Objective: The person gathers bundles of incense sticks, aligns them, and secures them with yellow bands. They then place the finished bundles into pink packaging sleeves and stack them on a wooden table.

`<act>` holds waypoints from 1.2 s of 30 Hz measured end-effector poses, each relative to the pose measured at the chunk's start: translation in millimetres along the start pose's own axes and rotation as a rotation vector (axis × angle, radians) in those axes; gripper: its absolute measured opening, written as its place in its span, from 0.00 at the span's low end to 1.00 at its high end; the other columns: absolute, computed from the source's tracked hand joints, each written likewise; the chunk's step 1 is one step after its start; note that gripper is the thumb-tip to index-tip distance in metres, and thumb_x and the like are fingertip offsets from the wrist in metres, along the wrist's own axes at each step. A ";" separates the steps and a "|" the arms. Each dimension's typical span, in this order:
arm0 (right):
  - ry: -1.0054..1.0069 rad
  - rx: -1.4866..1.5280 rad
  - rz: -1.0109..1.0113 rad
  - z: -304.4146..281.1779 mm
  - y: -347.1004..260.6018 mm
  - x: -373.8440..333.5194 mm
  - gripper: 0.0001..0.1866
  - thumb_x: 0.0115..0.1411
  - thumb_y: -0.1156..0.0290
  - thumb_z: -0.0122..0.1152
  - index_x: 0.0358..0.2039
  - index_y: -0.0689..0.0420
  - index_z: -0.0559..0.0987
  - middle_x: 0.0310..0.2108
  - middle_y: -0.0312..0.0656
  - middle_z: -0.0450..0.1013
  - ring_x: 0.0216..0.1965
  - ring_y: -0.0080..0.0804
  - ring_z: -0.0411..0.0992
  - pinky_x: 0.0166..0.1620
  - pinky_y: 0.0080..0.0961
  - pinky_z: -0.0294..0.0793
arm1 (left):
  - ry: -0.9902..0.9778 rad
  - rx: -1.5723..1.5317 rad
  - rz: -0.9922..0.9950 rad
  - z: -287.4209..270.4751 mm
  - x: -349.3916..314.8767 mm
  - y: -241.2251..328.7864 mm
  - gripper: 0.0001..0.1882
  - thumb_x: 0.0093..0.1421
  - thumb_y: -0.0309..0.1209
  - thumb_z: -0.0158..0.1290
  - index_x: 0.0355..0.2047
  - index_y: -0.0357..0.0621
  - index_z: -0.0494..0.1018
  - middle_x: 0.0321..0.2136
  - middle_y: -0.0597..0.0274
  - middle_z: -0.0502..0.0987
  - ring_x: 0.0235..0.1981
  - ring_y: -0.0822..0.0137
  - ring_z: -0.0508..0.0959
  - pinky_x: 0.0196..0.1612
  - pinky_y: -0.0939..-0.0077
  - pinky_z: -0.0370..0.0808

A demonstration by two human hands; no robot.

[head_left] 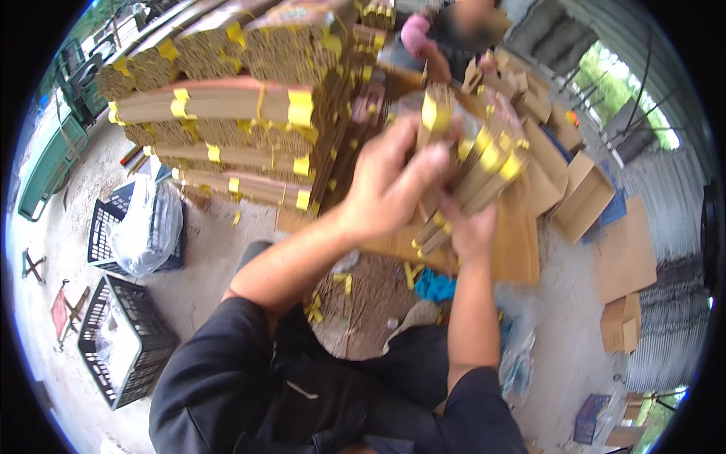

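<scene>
My left hand (393,178) is closed round a narrow brown bundle (437,113) with a yellow band at its upper end. Close beside it, my right hand (473,231) grips several similar brown bundles (484,170) from below, their ends banded in yellow too. Motion blurs both loads, so I cannot tell whether they touch. They are held above a wooden tabletop (518,246). To the left rises a tall stack of brown bundles (283,113) with yellow bands, layered crosswise.
Black plastic crates (140,348) with clear bags stand on the floor at left. Open cardboard boxes (582,193) lie to the right, before stacked grey sheets (669,303). Across the table sits another person (457,41). A blue cloth (435,286) and yellow scraps lie below the table edge.
</scene>
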State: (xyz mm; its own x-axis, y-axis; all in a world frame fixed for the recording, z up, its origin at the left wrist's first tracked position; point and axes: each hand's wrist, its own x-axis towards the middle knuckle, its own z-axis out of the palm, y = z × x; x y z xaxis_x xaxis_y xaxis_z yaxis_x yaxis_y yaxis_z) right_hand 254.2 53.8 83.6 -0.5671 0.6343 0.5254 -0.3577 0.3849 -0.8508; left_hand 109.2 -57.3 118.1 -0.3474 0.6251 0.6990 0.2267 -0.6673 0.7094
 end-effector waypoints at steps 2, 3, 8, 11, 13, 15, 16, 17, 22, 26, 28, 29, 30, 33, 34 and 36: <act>0.056 0.137 0.051 0.9 0.8 0.9 0.12 0.61 0.78 0.66 0.43 0.61 0.74 0.36 0.35 0.75 0.33 0.20 0.73 0.34 0.20 0.76 | 0.029 -0.060 -0.136 0.3 3.3 -14.1 0.19 0.74 0.34 0.46 0.59 0.35 0.66 0.57 0.54 0.74 0.56 0.63 0.76 0.54 0.69 0.79; 0.049 0.047 0.019 -6.5 8.9 1.6 0.11 0.62 0.79 0.65 0.44 0.62 0.75 0.36 0.35 0.75 0.33 0.19 0.73 0.36 0.19 0.76 | 0.028 -0.041 -0.186 2.4 3.5 -18.9 0.19 0.74 0.34 0.47 0.59 0.35 0.66 0.55 0.55 0.75 0.55 0.64 0.78 0.54 0.70 0.79; 0.008 0.078 -0.069 2.1 30.9 1.2 0.17 0.63 0.73 0.68 0.50 0.64 0.75 0.45 0.39 0.77 0.45 0.24 0.75 0.50 0.25 0.75 | -0.010 0.094 -0.252 17.1 -11.6 -62.6 0.15 0.72 0.30 0.50 0.55 0.34 0.69 0.50 0.57 0.76 0.48 0.71 0.78 0.50 0.75 0.77; 0.047 0.031 -0.181 2.8 51.8 3.7 0.18 0.64 0.71 0.68 0.51 0.63 0.76 0.45 0.38 0.77 0.45 0.25 0.75 0.50 0.25 0.75 | 0.088 0.171 -0.063 24.6 -15.5 -88.7 0.16 0.70 0.31 0.53 0.54 0.35 0.70 0.41 0.54 0.80 0.41 0.65 0.80 0.45 0.70 0.77; 0.051 0.036 -0.214 0.6 61.3 7.9 0.18 0.64 0.70 0.68 0.50 0.63 0.76 0.44 0.38 0.78 0.45 0.26 0.75 0.50 0.26 0.75 | 0.125 0.172 -0.021 24.9 -13.9 -98.2 0.17 0.68 0.32 0.54 0.53 0.36 0.71 0.38 0.51 0.82 0.38 0.61 0.82 0.43 0.68 0.78; 0.064 0.007 -0.237 -1.3 69.1 10.3 0.19 0.63 0.69 0.69 0.51 0.63 0.76 0.43 0.38 0.78 0.44 0.26 0.75 0.49 0.26 0.75 | 0.143 0.180 0.033 26.7 -11.5 -105.1 0.17 0.68 0.32 0.54 0.53 0.36 0.71 0.39 0.51 0.82 0.38 0.61 0.82 0.43 0.68 0.78; 0.068 -0.006 -0.251 -0.9 72.2 12.4 0.19 0.63 0.69 0.69 0.51 0.63 0.76 0.43 0.38 0.78 0.44 0.26 0.76 0.49 0.26 0.76 | 0.153 0.186 0.064 27.1 -8.9 -107.0 0.17 0.68 0.32 0.55 0.53 0.37 0.71 0.39 0.51 0.82 0.39 0.61 0.82 0.44 0.68 0.78; 0.099 -0.011 -0.272 0.5 74.3 13.6 0.20 0.63 0.68 0.69 0.51 0.63 0.75 0.42 0.39 0.78 0.42 0.26 0.76 0.48 0.27 0.76 | 0.144 0.182 0.053 26.8 -7.1 -107.6 0.17 0.68 0.32 0.54 0.53 0.37 0.71 0.39 0.51 0.82 0.39 0.63 0.82 0.44 0.69 0.78; 0.059 -0.029 -0.213 -6.5 84.0 12.3 0.24 0.63 0.64 0.68 0.54 0.64 0.73 0.48 0.43 0.76 0.47 0.33 0.75 0.52 0.31 0.75 | 0.081 0.185 -0.007 25.2 -9.5 -102.0 0.19 0.71 0.33 0.50 0.57 0.36 0.69 0.44 0.51 0.80 0.46 0.63 0.80 0.49 0.68 0.76; -0.058 -0.119 -0.221 -7.0 78.9 11.5 0.34 0.62 0.58 0.67 0.60 0.66 0.67 0.52 0.49 0.72 0.54 0.40 0.72 0.58 0.38 0.69 | 0.017 0.085 -0.062 18.3 -22.9 -111.1 0.24 0.75 0.38 0.41 0.63 0.33 0.64 0.53 0.47 0.75 0.55 0.58 0.76 0.59 0.66 0.70; -0.050 -0.084 -0.274 -3.9 65.2 14.8 0.34 0.62 0.57 0.67 0.59 0.67 0.67 0.50 0.48 0.73 0.52 0.39 0.72 0.57 0.36 0.70 | -0.011 0.099 -0.048 17.8 -27.4 -106.4 0.29 0.75 0.44 0.39 0.65 0.32 0.62 0.59 0.45 0.70 0.60 0.54 0.72 0.63 0.63 0.66; -0.030 -0.025 -0.246 -1.3 58.5 14.1 0.34 0.61 0.57 0.68 0.58 0.66 0.68 0.50 0.47 0.73 0.51 0.37 0.72 0.57 0.35 0.71 | -0.031 0.080 -0.030 18.1 -28.9 -107.3 0.30 0.75 0.45 0.39 0.66 0.32 0.61 0.61 0.45 0.69 0.61 0.54 0.71 0.64 0.63 0.65; -0.011 0.035 -0.218 1.7 50.6 16.1 0.33 0.60 0.57 0.69 0.58 0.66 0.68 0.50 0.46 0.73 0.51 0.35 0.73 0.56 0.35 0.71 | -0.051 0.060 -0.013 18.3 -30.1 -108.2 0.31 0.75 0.46 0.40 0.66 0.32 0.60 0.62 0.45 0.68 0.63 0.53 0.70 0.65 0.62 0.64; -0.033 -0.008 -0.189 -3.5 46.5 18.7 0.30 0.59 0.63 0.72 0.55 0.65 0.70 0.49 0.43 0.74 0.49 0.30 0.73 0.54 0.31 0.73 | -0.163 0.072 -0.062 19.4 -43.2 -116.5 0.42 0.69 0.51 0.50 0.70 0.33 0.51 0.64 0.43 0.65 0.65 0.51 0.67 0.66 0.59 0.63; -0.001 0.012 -0.169 -1.2 47.5 17.4 0.30 0.58 0.65 0.73 0.55 0.64 0.70 0.48 0.43 0.74 0.48 0.29 0.74 0.53 0.31 0.74 | -0.204 0.101 -0.042 19.3 -47.9 -121.5 0.44 0.67 0.52 0.52 0.71 0.33 0.49 0.64 0.42 0.65 0.66 0.50 0.67 0.66 0.59 0.63; 0.062 0.050 -0.129 5.7 49.4 14.8 0.28 0.57 0.71 0.74 0.54 0.64 0.70 0.47 0.42 0.75 0.47 0.28 0.74 0.52 0.29 0.75 | -0.244 0.147 -0.196 13.3 -54.8 -129.1 0.54 0.55 0.45 0.66 0.71 0.34 0.48 0.61 0.41 0.69 0.63 0.51 0.71 0.65 0.60 0.66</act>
State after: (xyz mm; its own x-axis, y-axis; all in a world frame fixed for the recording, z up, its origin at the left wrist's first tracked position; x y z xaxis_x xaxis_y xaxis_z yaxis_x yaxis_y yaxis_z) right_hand 223.9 78.4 49.4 -0.4679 0.6223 0.6275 -0.4625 0.4327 -0.7739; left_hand 111.1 -0.1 -10.6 -0.1730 0.8259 0.5367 0.3123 -0.4708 0.8251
